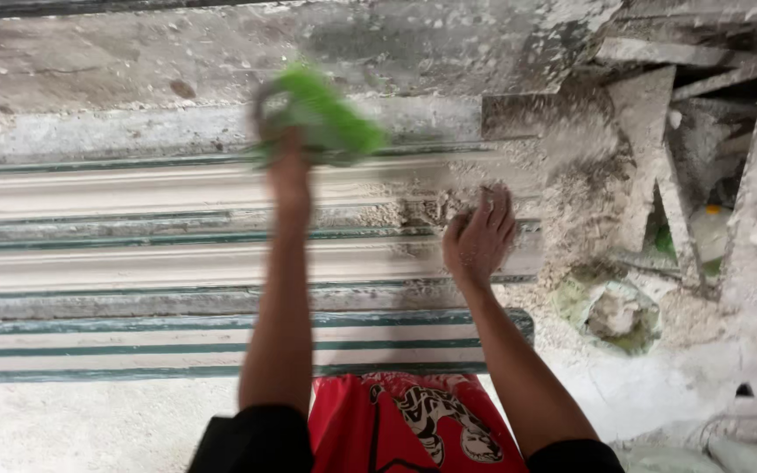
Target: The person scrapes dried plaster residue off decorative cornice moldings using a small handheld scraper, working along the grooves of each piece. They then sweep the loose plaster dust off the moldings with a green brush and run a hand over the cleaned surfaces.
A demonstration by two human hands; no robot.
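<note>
- Plaster moulding lengths (159,263), long and pale, lie side by side in green-edged moulds and run from the left edge of the frame to just past the middle; they fill the centre band of the picture.
- Grey, plaster-spattered wall or slab surface (133,61) spans the upper part of the frame, above the mouldings.
- Dusty white floor (72,429) shows along the lower left, below the nearest mould.
- A heap of plaster-caked boards and scraps (694,131) fills the upper right of the frame.
- A red garment with a printed animal figure (405,420) sits at the bottom centre, between the person's two forearms.
- A crusted lump of plaster in a greenish container (611,311) rests at right of centre, near the mould ends.
- The green tool (321,114), blurred so its exact kind cannot be told, is in the upper middle of the frame, above the mouldings.
- The left hand (286,171) is closed around the green tool's lower part.
- The right hand (481,236) is spread open, fingers (497,206) pointing up-frame, resting on or just over the rough plaster at the right end of the mouldings; contact cannot be told for sure.
</note>
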